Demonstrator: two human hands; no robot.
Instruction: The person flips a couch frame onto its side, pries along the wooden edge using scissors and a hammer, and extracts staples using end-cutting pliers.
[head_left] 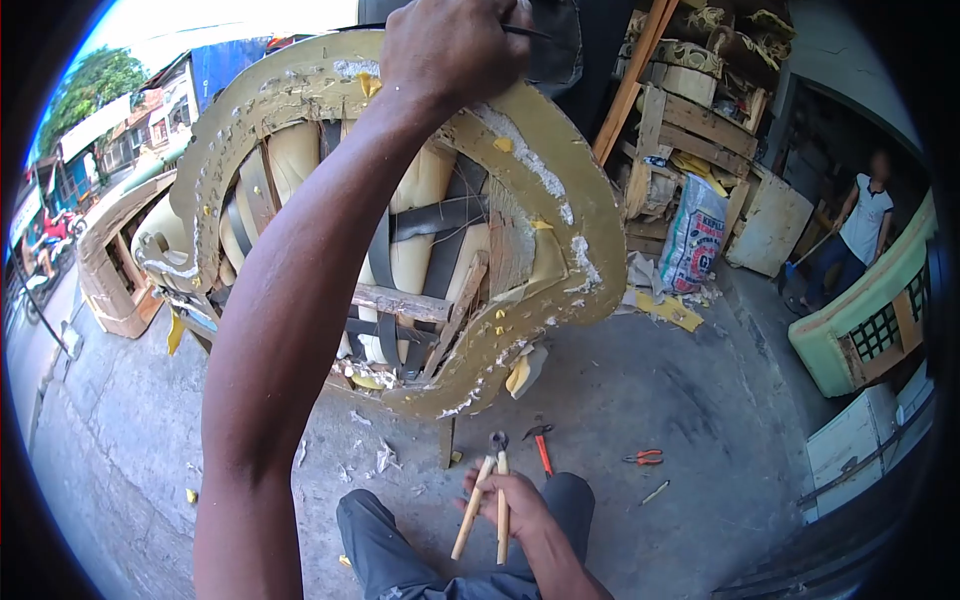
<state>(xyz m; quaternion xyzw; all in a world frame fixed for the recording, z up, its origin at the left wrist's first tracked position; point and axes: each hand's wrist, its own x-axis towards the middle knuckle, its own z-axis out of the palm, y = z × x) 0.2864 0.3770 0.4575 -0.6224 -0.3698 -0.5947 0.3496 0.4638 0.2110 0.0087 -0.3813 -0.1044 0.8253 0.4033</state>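
My left arm reaches up across the frame, and my left hand [455, 50] is closed at the top edge of a stripped furniture frame [590, 190]. A thin dark piece sticks out of that fist beside a black sheet [555, 50]; what it grips is unclear. Low in the view, my right hand [515, 500] is closed around pincers [502, 515] with two pale handles and a dark head pointing up. The frame shows olive covering, white residue, yellow foam bits, dark webbing and wooden slats.
A hammer [543, 452], red-handled pliers [645, 457] and a small yellowish tool [655, 492] lie on the concrete floor [700, 400]. A printed sack [693, 235] stands by wooden frames. At right, a person [862, 225] holds a long handle near a green-edged frame [830, 345].
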